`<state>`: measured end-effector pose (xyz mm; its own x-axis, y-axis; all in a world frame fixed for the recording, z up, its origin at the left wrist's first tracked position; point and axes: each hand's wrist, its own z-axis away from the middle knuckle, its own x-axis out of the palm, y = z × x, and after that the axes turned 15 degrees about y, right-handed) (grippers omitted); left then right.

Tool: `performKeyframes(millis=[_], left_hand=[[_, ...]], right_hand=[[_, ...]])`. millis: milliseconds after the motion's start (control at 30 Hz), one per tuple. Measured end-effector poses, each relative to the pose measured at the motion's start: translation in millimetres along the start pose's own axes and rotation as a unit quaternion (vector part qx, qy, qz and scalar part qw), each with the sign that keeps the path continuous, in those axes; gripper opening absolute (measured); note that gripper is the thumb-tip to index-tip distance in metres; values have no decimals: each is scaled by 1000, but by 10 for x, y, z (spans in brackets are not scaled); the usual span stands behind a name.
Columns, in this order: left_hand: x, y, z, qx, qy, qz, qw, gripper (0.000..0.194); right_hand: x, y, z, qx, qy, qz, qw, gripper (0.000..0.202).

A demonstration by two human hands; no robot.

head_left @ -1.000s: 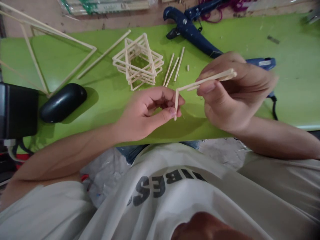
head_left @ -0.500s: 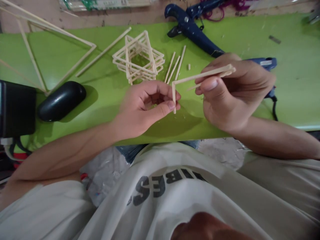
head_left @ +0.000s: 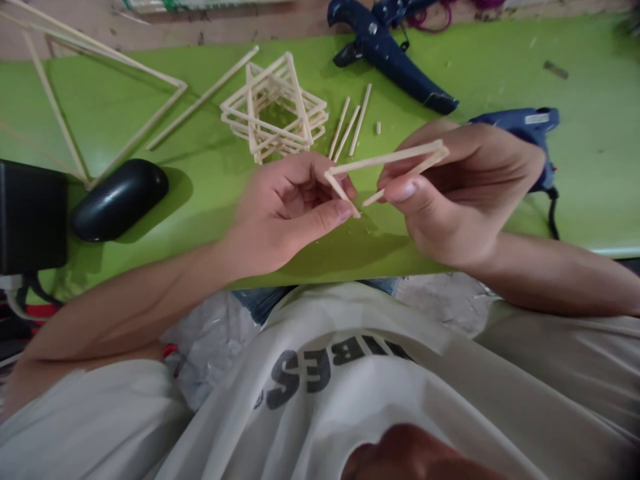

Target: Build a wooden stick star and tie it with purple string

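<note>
A small frame of joined wooden sticks point(head_left: 385, 160) hangs between both hands over the green table's front part. My left hand point(head_left: 295, 213) pinches its short left stick between thumb and fingers. With thumb and fingers, my right hand point(head_left: 450, 187) grips the lower stick near the right corner. The two free stick ends lie close together with a small gap between them. Behind my left hand rests a star-shaped stack of sticks point(head_left: 275, 110). Several loose sticks point(head_left: 345, 130) and a tiny stick piece point(head_left: 379, 128) lie to its right.
A black mouse point(head_left: 120, 200) and a black box point(head_left: 33, 217) are at the left, below a large stick frame point(head_left: 57, 107). One long stick point(head_left: 203, 100) lies beside it. A dark blue tool point(head_left: 395, 60) and a blue glue gun point(head_left: 535, 127) lie on the green table point(head_left: 595, 193).
The right corner of the small frame has moved left and down. Its left stick has tilted, and its two free ends have come nearer each other.
</note>
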<state>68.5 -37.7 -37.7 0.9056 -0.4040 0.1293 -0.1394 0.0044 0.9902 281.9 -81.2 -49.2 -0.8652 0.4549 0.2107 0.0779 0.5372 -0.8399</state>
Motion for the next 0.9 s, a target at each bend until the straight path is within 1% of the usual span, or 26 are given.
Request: performKeyframes(millis=[100, 200, 267, 367, 467, 500, 600, 733, 767, 833, 867, 900], left_hand=[[2, 19, 23, 2, 8, 5, 1000, 10], [8, 15, 32, -15, 19, -2, 1000, 6], [10, -17, 21, -9, 7, 20, 1000, 12], [5, -67, 5, 8, -9, 73, 997, 25], [-6, -66, 11, -8, 3, 74, 997, 20], [-9, -56, 15, -10, 2, 73, 997, 21], [-16, -34, 25, 3, -15, 86, 996, 30], [-7, -88, -15, -13, 7, 69, 998, 23], [-1, -116, -36, -10, 7, 71, 997, 27], [11, -164, -77, 13, -14, 93, 996, 40], [15, -177, -89, 18, -22, 99, 995, 42], [16, -178, -90, 16, -19, 98, 995, 39]], right_hand=[[-38, 52, 21, 17, -5, 3, 1000, 40], [-65, 65, 32, 35, -12, 9, 999, 49], [-62, 31, 35, 45, -14, 12, 999, 50], [-28, -71, 24, 42, -23, 2, 999, 42], [7, -158, -10, 27, -26, -7, 999, 35], [10, -170, -23, 24, -24, -11, 999, 35], [-4, -145, -52, 22, -30, -16, 999, 32], [-13, -71, -49, 1, -34, -21, 999, 36], [-3, -66, -44, -4, -27, -25, 999, 38], [26, -78, -33, -9, -15, -34, 999, 40], [43, -93, -29, -5, -9, -38, 999, 40], [58, -110, -25, 2, -4, -43, 999, 38]])
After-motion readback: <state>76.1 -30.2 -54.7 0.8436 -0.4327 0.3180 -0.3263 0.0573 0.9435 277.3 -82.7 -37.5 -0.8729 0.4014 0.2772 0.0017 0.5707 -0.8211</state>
